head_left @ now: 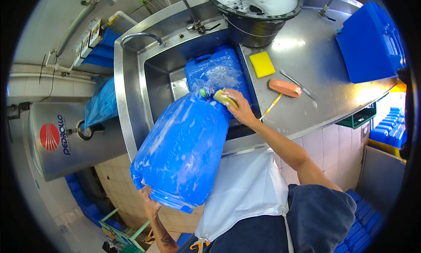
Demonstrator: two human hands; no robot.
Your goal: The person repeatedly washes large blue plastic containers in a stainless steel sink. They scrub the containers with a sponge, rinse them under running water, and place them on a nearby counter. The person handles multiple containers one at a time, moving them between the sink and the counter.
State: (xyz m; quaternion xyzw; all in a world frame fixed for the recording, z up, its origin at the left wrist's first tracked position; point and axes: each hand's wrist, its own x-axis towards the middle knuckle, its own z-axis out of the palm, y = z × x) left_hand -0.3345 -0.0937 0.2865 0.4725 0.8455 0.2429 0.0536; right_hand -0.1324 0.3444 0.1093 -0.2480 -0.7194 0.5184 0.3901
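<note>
Dark sleeve (322, 218); right hand (238, 105) curled round sponge (219, 95), left hand (150, 202) gripping jug (182, 150).

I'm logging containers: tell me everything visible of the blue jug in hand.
The blue jug looks plastic, with ridges near its base and whitish suds streaking its side. It slants over the near edge of the sink, neck end inward. The left hand touches its base; the right hand holds a yellow sponge at the neck end.

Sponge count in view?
2: one yellow sponge flat on the steel counter; a second sponge in the right hand, near the blue jug's neck. More could be hidden behind it.
</note>
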